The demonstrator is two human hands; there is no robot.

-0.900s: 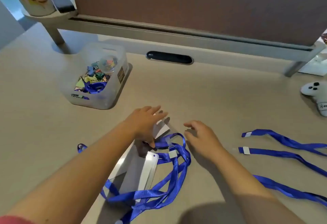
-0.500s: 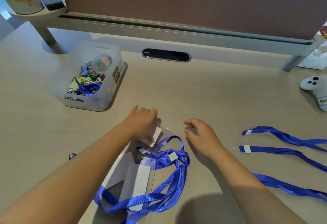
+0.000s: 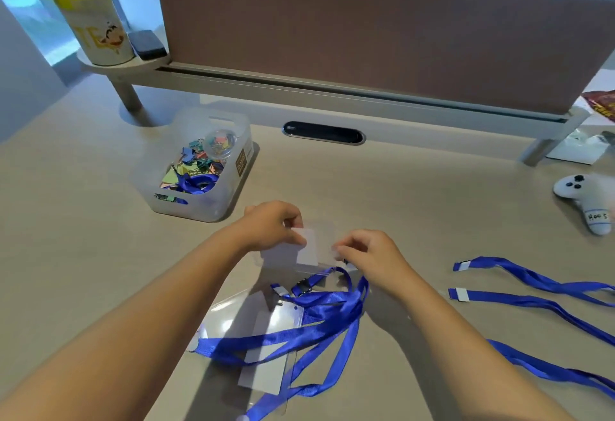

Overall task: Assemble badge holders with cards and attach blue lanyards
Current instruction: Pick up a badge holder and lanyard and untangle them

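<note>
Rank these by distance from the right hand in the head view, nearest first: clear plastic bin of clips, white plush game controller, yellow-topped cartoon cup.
From the right hand:
1. Clear plastic bin of clips, to the left, past the left hand.
2. White plush game controller, at the desk's right edge.
3. Yellow-topped cartoon cup, on the far-left raised shelf.

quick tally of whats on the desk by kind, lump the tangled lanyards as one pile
Loose blue lanyards at right: 3
Tangled blue lanyard pile: 1
Clear badge holder with white card, held by left hand and right hand: 1
Clear bin of clips: 1
White plush toy: 1
Mug on shelf: 1
Total: 8
</note>
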